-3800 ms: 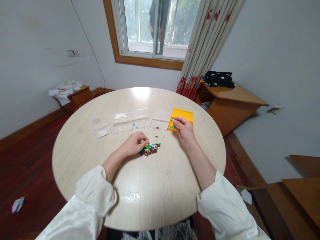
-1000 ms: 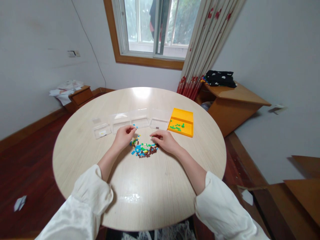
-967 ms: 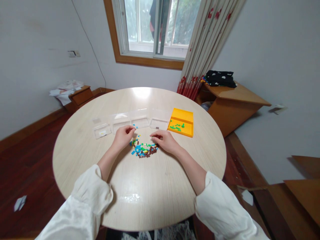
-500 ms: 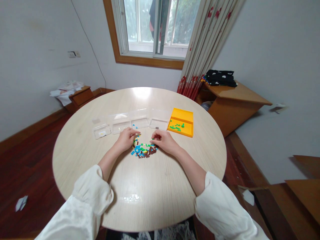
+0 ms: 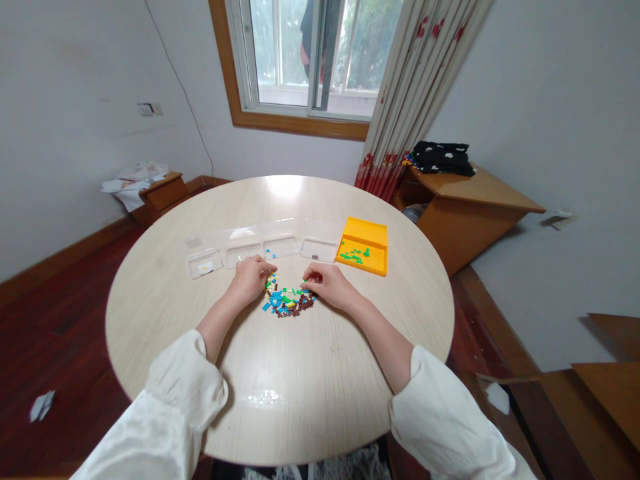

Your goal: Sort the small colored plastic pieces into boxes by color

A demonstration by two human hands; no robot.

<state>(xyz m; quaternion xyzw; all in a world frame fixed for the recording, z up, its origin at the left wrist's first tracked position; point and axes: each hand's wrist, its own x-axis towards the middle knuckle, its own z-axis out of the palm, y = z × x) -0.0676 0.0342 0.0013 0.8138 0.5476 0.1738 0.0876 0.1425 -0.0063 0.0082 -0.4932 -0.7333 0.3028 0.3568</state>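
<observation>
A loose pile of small toy building bricks [image 5: 287,302], blue, brown, green and yellow, lies on the round table [image 5: 310,387]. At its left edge is my left hand [image 5: 250,277], fingers bent and tips together; whatever they pinch is too small to make out. My right hand [image 5: 330,283] is closed at the pile's right side, with a green brick [image 5: 305,281] at its fingertips. Beyond the hands, an open yellow case [image 5: 367,267] holds several green bricks [image 5: 356,255].
Open clear plastic boxes stand in an arc behind the pile: one with yellow pieces [image 5: 221,263], one just behind my left hand [image 5: 230,258], one with blue pieces [image 5: 293,251], one with a dark piece [image 5: 327,256]. A wooden cabinet [image 5: 480,190] stands beyond the table's right edge.
My left fingertips have drawn back slightly to the left and curled in over the pile's edge. My right hand stays almost still, the green brick at its fingertips.
</observation>
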